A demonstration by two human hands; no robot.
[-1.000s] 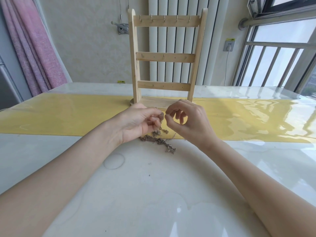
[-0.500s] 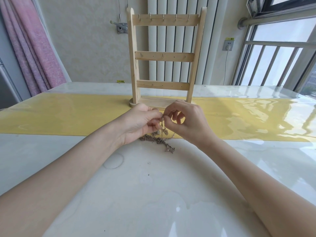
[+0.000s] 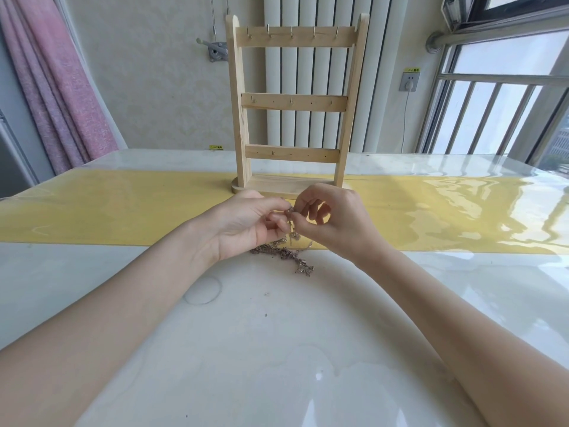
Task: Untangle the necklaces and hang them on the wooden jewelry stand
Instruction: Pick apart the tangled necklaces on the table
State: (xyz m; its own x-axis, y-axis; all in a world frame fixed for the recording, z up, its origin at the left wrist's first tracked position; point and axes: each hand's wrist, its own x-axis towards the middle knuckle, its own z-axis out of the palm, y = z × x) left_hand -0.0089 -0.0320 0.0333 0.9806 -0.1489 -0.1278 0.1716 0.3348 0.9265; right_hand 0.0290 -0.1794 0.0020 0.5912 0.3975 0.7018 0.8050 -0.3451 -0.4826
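While both hands meet just in front of the wooden jewelry stand (image 3: 294, 109), the work looks barely begun: every hook on its three rails is bare. The left hand (image 3: 246, 224) and the right hand (image 3: 334, 221) each pinch a raised part of the tangled necklaces (image 3: 284, 252) between thumb and fingertip, remaining fingers loosely curled. Most of the chain lies bunched on the worktop (image 3: 277, 349) just below the hands, at the near edge of the yellow runner (image 3: 107, 208). Separating the strands seems the step in hand; all the hanging is left. A small yellow label (image 3: 412, 69) sits above the wall socket and another (image 3: 216, 147) low on the wall, both too small to read.
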